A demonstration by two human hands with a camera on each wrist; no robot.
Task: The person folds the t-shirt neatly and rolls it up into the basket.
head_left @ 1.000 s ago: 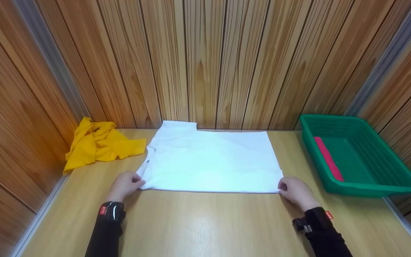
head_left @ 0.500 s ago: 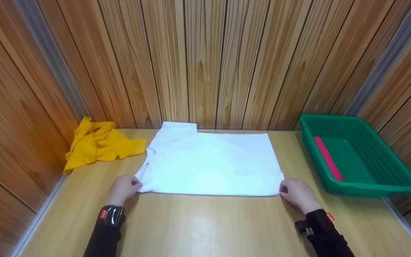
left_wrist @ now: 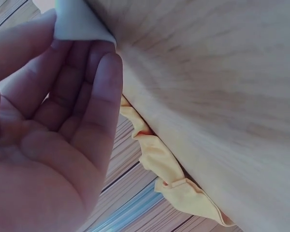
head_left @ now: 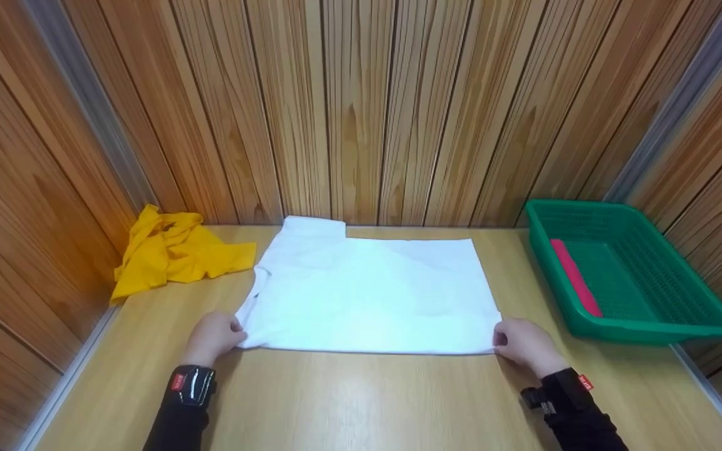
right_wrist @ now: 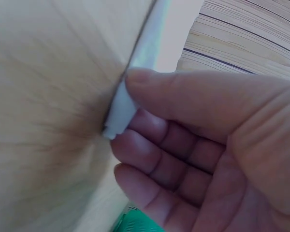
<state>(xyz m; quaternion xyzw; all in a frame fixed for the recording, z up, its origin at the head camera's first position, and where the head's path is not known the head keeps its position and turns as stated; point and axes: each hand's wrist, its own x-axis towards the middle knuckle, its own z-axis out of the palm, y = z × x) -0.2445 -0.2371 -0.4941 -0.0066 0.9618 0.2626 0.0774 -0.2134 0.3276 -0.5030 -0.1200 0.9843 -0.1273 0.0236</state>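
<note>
A white T-shirt (head_left: 373, 294), doubled over with a sleeve jutting out at the far left, lies flat on the table. My left hand (head_left: 214, 338) pinches its near left corner between thumb and fingers. In the left wrist view the shirt's corner (left_wrist: 79, 21) is at the fingertips, and the other fingers are curled below it. At the near right corner my right hand (head_left: 530, 343) pinches the hem. The right wrist view shows the thumb pressing the hem's corner (right_wrist: 122, 108) against the index finger.
A crumpled yellow cloth (head_left: 179, 250) lies at the back left by the wall. On the right stands a green plastic basket (head_left: 655, 335) with a folded red cloth (head_left: 576, 279) inside. Wood-panelled walls (head_left: 361, 113) bound the table (head_left: 361, 401) at the back and sides.
Both hands have drawn the white T-shirt a short way toward the table's near side, holding its corners throughout. The yellow cloth and the basket have stayed put.
</note>
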